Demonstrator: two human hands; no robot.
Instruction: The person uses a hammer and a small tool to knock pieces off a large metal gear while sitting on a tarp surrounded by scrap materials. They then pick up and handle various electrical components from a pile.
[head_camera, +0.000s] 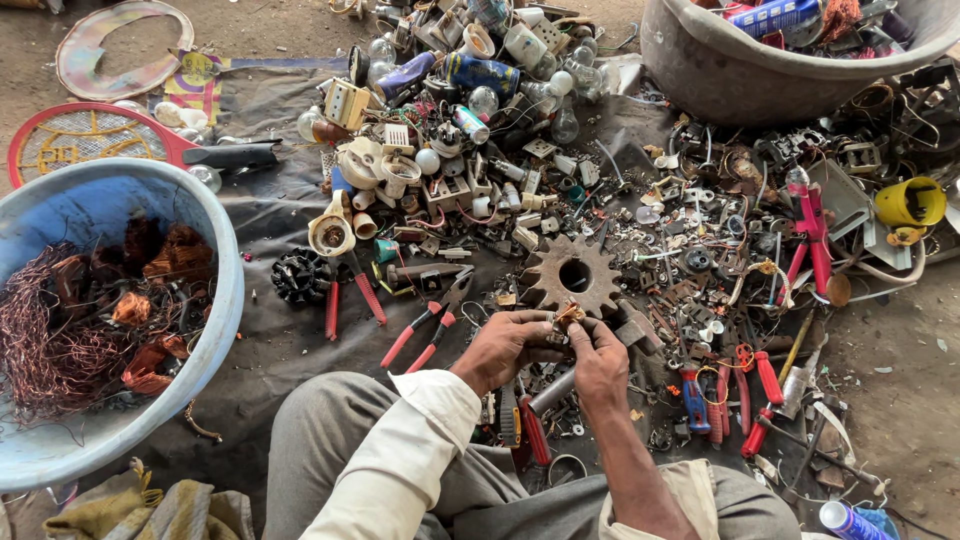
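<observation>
- Between both hands, above the lap and over the near edge of the scrap spread, sits a small brass-coloured part (568, 316); it is raised off the ground, apparently so it can be worked at close range.
- Left hand (505, 345): fingers curled and pinching the part from its left side, thumb on top.
- Right hand (598, 362): fingers clenched around the part's right side; knuckles face the camera, so the fingertips and the exact grip are hidden.
- What the part is cannot be made out; it is too small and mostly covered by fingers.
- Just beyond the hands lies a rusty gear (571, 274), flat on the dark ground sheet (270, 215).
- Red-handled pliers (428, 328) lie open just left of the hands, handles toward the person, within easy reach; more red-handled tools (745, 395) lie to the right.
- A metal rod (552, 391) shows below the hands; its lower end is lost behind the knees.
- Farther out, a pile of bulbs and sockets (470, 110) fills the far centre, too tangled to separate item by item.
- Blue basin (215, 255) at left holds copper wire (60, 350), kept apart from the mixed scrap; cut off by the frame edge.
- Grey tub (740, 75) at top right, contents only partly visible.
- Red racket-shaped swatter (85, 135) at far left.
</observation>
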